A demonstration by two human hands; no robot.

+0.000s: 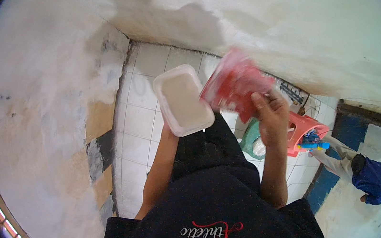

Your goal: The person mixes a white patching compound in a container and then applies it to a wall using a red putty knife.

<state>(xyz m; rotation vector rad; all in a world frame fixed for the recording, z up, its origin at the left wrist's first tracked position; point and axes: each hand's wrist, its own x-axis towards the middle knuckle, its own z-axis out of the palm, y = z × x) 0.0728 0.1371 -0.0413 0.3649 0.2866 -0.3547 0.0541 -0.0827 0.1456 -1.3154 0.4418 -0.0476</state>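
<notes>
My left hand (166, 124) supports a white rectangular tub (194, 130) from below, its fingers mostly hidden under it. Smooth off-white paste (184, 100) lies inside the tub. Just to the right, my right hand (272, 114) grips a red flat spreader (235, 86) between thumb and fingers. Whitish paste smears the spreader's blade, which is blurred by motion. The blade's lower left corner overlaps or comes very close to the tub's right rim; I cannot tell whether they touch.
Patchy whitish walls (39, 60) rise ahead and at the left above a white tiled floor (138, 122). A coral plastic stool or container (300, 133) with a blue tool (314, 145) stands beside a green bag or basin (248, 141). Another person (372, 179) in blue is at the far right.
</notes>
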